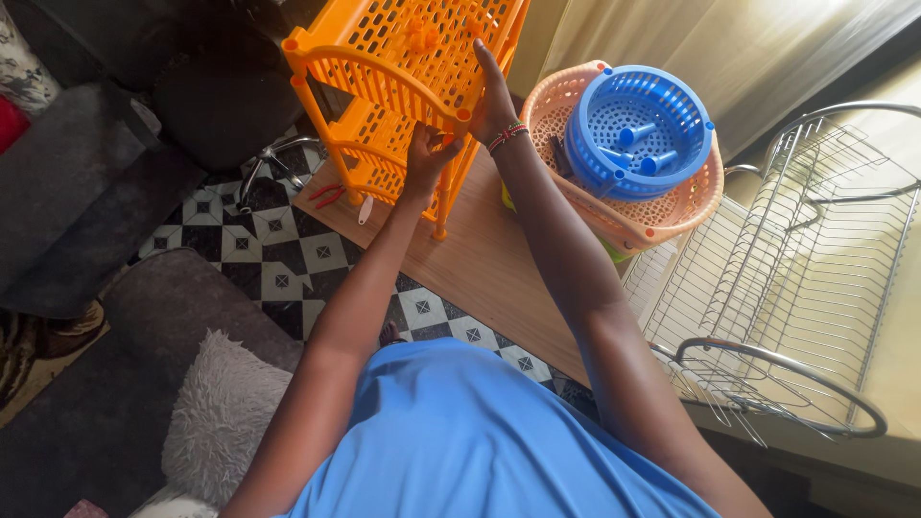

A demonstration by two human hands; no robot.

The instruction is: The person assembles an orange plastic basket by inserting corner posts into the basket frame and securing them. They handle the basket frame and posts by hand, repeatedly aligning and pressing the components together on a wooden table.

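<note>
An orange plastic tiered rack (403,86) stood at the far left corner of the wooden counter (489,278), its perforated shelves stacked one above another and joined by corner posts. Its long axis ran up and down, though from the head camera it leaned away toward the top of the view, feet on the counter and the top shelf farthest from the person.

The left hand (427,158) was closed around the front corner post just under the upper shelf's curved rail, fingers wrapped on the orange plastic. The right hand (491,101) lay flatter against the right side of the same shelf, fingers stretched upward along the edge and palm pressed to it; a beaded bracelet (507,136) circled that wrist. How tightly this right grip clasped the rack could not be told, as the fingers looked more laid on than curled.

Just right of the rack, near the right forearm, sat a peach-coloured round basket (633,216) with a blue perforated basket (638,129) nested in it; short blue pegs lay inside the blue one. Farther right a wire dish rack (815,278) rested on the counter. Red-handled pliers (326,195) lay at the counter's left edge beside the rack's feet. Below was a black-and-white tiled floor (278,249), with a grey shaggy cushion (221,412) near the person's blue shirt (480,441).
</note>
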